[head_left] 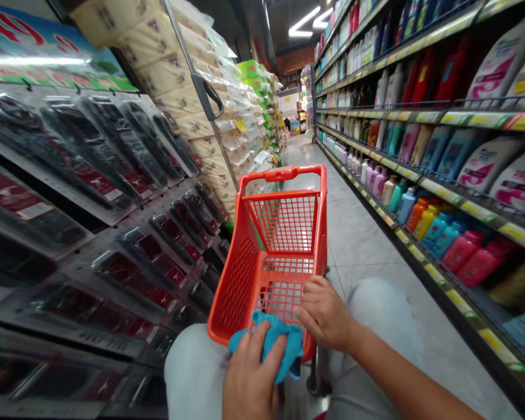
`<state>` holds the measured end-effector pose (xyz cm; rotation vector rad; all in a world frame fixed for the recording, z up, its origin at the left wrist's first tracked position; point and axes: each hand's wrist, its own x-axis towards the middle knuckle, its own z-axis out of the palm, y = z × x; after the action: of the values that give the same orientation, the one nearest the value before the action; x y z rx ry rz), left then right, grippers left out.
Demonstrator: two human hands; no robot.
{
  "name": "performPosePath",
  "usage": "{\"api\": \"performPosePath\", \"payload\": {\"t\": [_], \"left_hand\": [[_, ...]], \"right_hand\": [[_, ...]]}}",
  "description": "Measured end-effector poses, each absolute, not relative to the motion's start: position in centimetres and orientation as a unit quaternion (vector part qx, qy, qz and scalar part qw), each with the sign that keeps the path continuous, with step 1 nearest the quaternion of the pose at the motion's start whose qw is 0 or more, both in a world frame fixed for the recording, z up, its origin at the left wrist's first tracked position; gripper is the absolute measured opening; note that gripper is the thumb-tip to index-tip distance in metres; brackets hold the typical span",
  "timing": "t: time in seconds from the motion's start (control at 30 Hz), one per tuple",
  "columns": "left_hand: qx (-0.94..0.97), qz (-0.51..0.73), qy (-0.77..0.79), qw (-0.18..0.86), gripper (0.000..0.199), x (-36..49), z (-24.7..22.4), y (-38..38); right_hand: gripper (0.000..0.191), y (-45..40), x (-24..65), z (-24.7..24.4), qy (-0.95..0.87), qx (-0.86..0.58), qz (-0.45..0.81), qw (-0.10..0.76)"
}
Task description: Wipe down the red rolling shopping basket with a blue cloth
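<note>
A red plastic shopping basket (284, 175) on a trolley stands in front of me, its mesh walls and floor in view. My left hand (251, 373) grips a crumpled blue cloth (273, 344) against the basket's near corner. My right hand (324, 312) rests on the near rim of the basket (284, 294), fingers curled over it, just to the right of the cloth. The lower trolley frame is mostly hidden behind my hands and legs.
Shelves of shampoo and lotion bottles (446, 233) line the right side of the tiled aisle (354, 245). Black packaged goods (131, 274) hang on a display at the left, with wrapped tissue packs (188, 87) beyond. My pale-trousered legs (389, 315) lie below the basket.
</note>
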<state>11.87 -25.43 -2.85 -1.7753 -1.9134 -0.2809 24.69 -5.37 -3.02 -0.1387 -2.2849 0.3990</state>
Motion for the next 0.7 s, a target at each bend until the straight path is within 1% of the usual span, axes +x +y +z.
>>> {"api": "performPosePath", "payload": {"t": [0.1, 0.2, 0.3, 0.37, 0.47, 0.57, 0.7], "left_hand": [[-0.604, -0.114, -0.753, 0.236, 0.058, 11.6, -2.1, -25.2], [-0.600, -0.127, -0.763, 0.202, 0.058, 13.4, -1.8, -23.7], [-0.629, -0.136, -0.736, 0.209, 0.062, 14.7, -2.3, -22.8], [-0.638, -0.147, -0.719, 0.232, 0.060, 14.3, -2.8, -23.1], [-0.624, -0.145, -0.729, 0.243, 0.054, 12.0, -3.1, -23.9], [-0.577, -0.117, -0.778, 0.218, 0.053, 10.1, -2.6, -23.9], [-0.542, -0.126, -0.811, 0.179, 0.053, 10.3, -1.8, -22.3]], "right_hand": [[0.041, -3.8, 24.7, -3.4, -0.905, -0.034, 0.135, 0.402], [0.042, -3.6, 23.8, -4.2, -0.878, -0.058, 0.135, 0.456], [0.043, -4.2, 23.1, -4.8, -0.855, -0.072, 0.136, 0.494], [0.043, -4.3, 23.0, -4.8, -0.859, -0.076, 0.125, 0.490], [0.044, -3.3, 23.3, -4.3, -0.884, -0.065, 0.084, 0.455], [0.045, -1.7, 23.3, -3.8, -0.901, -0.059, 0.054, 0.426], [0.046, -0.8, 22.0, -3.9, -0.889, -0.116, 0.077, 0.436]]}}
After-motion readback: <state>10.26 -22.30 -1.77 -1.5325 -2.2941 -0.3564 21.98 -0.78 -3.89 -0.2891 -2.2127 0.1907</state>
